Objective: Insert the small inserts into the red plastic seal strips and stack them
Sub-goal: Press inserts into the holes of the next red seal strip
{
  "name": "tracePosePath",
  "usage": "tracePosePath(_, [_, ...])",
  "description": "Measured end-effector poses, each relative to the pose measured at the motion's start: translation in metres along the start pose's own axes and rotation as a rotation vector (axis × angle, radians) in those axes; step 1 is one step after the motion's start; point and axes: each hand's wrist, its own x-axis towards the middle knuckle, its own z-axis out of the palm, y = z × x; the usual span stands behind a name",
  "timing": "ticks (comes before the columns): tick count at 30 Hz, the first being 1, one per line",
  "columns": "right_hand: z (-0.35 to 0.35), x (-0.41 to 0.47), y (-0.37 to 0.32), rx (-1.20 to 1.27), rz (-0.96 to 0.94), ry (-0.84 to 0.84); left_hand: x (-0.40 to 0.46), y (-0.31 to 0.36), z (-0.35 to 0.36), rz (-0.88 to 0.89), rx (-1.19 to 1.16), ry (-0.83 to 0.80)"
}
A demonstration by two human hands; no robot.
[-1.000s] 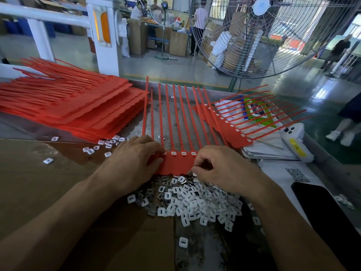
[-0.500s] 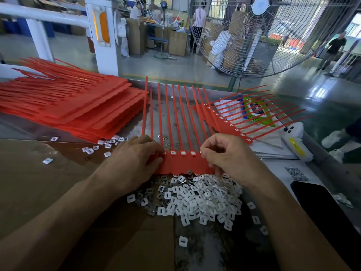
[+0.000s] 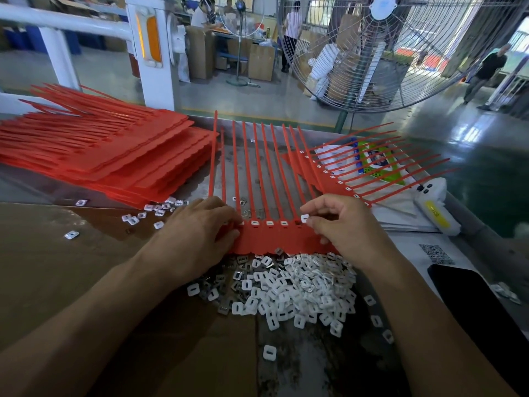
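Observation:
A red seal strip sheet (image 3: 274,239) lies flat in front of me, its long tails pointing away. Three white inserts sit in sockets along its head row. My left hand (image 3: 197,233) presses flat on the sheet's left end. My right hand (image 3: 343,224) pinches a small white insert (image 3: 305,218) between thumb and forefinger, just above a socket at the right of the row. A heap of loose white inserts (image 3: 294,285) lies just below the sheet. A tall stack of red sheets (image 3: 120,156) sits at the far left.
Another red sheet (image 3: 343,170) lies angled at the right over papers. A white handheld device (image 3: 432,202) and a black phone (image 3: 469,299) are on the right. Stray inserts (image 3: 148,213) lie near the stack. A large fan (image 3: 400,47) stands beyond the bench.
My right hand has moved up from the insert heap to the sheet's socket row and shifted right, now showing a white insert in its fingertips. My left hand has stayed put.

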Motion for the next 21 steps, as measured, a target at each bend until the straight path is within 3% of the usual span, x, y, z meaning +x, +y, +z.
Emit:
tracePosePath(8, [-0.002,0.002,0.002,-0.017,-0.013,0.173,0.001,0.0,-0.001,0.001,0.011,0.0])
tracePosePath(21, [0.01,0.007,-0.009,-0.433,-0.097,-0.028,0.002,0.003,-0.002,-0.023,0.017,-0.037])
